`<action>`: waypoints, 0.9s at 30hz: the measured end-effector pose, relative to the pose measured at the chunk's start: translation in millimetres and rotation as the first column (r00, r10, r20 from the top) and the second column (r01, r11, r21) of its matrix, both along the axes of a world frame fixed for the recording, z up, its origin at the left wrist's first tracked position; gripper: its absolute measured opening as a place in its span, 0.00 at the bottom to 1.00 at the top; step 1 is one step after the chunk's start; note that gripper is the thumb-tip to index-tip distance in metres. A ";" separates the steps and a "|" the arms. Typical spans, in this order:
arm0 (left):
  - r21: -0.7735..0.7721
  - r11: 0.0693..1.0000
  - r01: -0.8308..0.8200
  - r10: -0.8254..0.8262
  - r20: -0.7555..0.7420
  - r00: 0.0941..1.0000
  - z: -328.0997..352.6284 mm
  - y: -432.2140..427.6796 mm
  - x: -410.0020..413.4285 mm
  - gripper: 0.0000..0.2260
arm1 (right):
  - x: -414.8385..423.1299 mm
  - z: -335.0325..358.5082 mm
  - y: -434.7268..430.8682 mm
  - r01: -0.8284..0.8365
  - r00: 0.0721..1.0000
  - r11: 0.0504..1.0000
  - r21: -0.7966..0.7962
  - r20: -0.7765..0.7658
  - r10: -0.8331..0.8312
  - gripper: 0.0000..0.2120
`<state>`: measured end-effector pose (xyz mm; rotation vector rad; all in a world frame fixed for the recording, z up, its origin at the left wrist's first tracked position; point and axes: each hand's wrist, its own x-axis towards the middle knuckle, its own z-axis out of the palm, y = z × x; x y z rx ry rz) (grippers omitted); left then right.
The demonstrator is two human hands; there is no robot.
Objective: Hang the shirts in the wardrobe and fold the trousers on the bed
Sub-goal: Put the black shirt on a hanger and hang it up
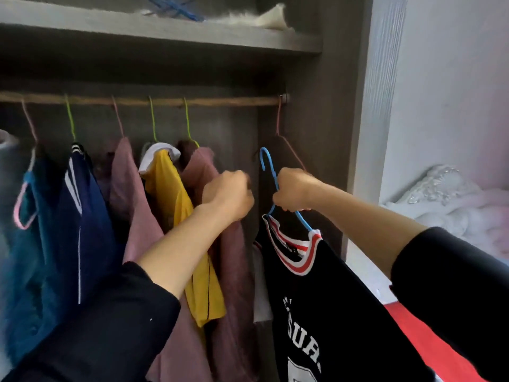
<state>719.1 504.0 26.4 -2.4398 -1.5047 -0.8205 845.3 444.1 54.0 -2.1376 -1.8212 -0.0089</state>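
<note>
Blue hangers [176, 9] lying on the upper shelf [165, 28], white fluffy fabric [259, 17] sitting right of them. White carved headboard [432, 186] and pinkish bedding [484, 213] showing far below-right of the shelf.

Black long sleeves [454, 277] pushed up, bare forearms, bare hands

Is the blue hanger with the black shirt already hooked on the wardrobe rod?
No, the blue hanger with the black shirt is in the right hand, its hook below the rod.
</note>
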 end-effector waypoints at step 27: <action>0.333 0.943 0.007 0.019 -0.075 0.997 112.7 206.6 -47.0 0.46 | -18.2 81.2 224.8 0.124 0.951 0.842 0.525 -0.305 0.050 0.11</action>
